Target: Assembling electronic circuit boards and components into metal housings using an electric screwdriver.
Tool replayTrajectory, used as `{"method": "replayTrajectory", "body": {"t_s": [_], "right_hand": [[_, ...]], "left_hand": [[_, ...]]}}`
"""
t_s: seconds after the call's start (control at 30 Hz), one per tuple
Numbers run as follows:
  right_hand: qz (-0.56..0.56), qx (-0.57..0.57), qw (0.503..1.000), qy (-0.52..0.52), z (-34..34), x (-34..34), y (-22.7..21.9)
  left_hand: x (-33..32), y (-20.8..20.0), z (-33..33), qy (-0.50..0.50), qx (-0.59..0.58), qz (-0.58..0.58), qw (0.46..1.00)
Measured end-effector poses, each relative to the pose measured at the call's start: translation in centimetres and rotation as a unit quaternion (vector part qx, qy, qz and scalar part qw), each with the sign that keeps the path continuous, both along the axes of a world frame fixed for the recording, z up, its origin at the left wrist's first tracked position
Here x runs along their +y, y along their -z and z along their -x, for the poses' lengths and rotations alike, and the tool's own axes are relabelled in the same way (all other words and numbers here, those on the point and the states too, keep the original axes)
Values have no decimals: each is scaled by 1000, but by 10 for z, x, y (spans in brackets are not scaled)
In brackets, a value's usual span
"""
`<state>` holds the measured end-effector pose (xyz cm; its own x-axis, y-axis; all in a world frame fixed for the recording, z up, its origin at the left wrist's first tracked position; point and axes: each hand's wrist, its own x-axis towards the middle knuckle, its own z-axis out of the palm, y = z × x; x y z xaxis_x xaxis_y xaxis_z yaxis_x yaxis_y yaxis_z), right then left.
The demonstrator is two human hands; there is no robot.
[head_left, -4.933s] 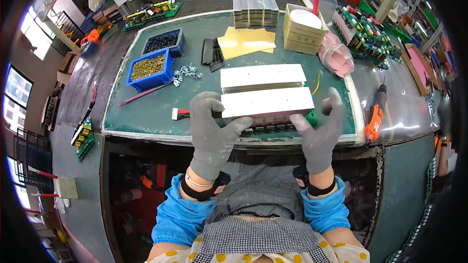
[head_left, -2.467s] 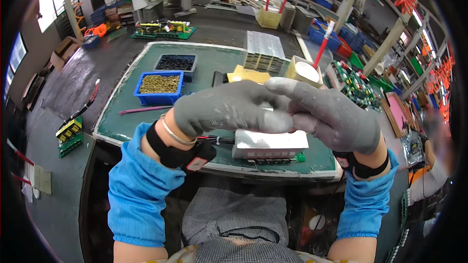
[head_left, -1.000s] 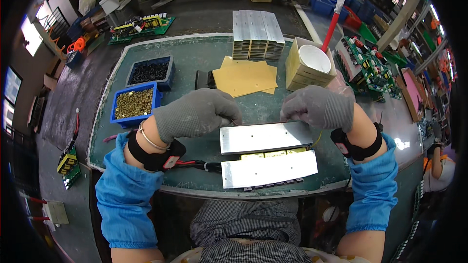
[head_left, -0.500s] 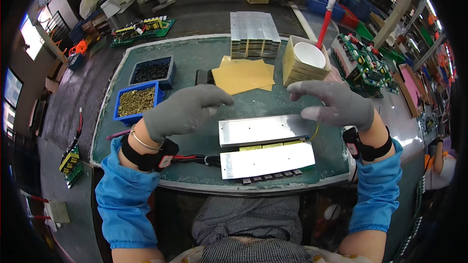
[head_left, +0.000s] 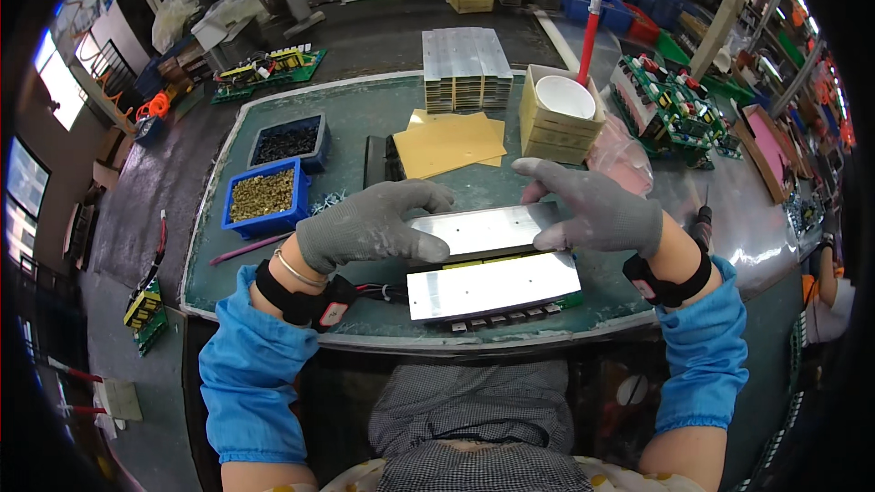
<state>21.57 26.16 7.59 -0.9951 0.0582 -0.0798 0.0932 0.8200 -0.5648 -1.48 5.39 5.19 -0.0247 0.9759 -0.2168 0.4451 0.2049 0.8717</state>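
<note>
Two shiny aluminium plates lie side by side along a green circuit board at the table's near edge. My left hand (head_left: pixel 378 226), in a grey glove, is closed round the left end of the far plate (head_left: pixel 488 229), thumb along its near edge. At that plate's right end is my gloved right hand (head_left: pixel 597 207), thumb at the near edge and fingers spread above the far side. The near plate (head_left: pixel 493 286) is untouched. Yellow parts show in the gap between the plates, and a row of small metal-tabbed components (head_left: pixel 506 317) sticks out in front.
A blue bin of brass-coloured small parts (head_left: pixel 262 194) and a bin of black parts (head_left: pixel 290 142) stand left. Behind lie yellow sheets (head_left: pixel 451 146) and stacked metal plates (head_left: pixel 468 70). A box with a white cup (head_left: pixel 564 97) and a populated circuit board (head_left: pixel 670 109) stand right.
Both hands have come down and nearer to the far aluminium plate, and now cover its two ends. The left hand has closed round its end. The whole view has shifted slightly.
</note>
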Motion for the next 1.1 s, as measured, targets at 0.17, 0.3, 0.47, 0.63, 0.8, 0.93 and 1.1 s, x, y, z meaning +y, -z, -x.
{"method": "replayTrajectory", "body": {"t_s": [0.17,0.3,0.47,0.63,0.8,0.93,1.1], "right_hand": [[-13,34,999,-13,-2,-1,1],[4,36,999,5,-3,-2,2],[6,31,999,2,-3,-2,2],[-3,39,999,-1,-3,-3,2],[-33,77,996,-33,6,-4,0],[-1,51,997,-59,24,-10,1],[19,-1,998,-65,32,-15,2]], "left_hand": [[-2,2,1,-4,11,13,1000],[-3,2,1,-3,-5,20,1000],[-5,-1,-2,-24,-40,44,998],[-9,-5,-5,-32,-70,38,996],[-8,-6,-5,-25,-49,30,998],[-3,-8,-11,-20,34,-17,999],[-4,-8,-8,3,47,6,999]]}}
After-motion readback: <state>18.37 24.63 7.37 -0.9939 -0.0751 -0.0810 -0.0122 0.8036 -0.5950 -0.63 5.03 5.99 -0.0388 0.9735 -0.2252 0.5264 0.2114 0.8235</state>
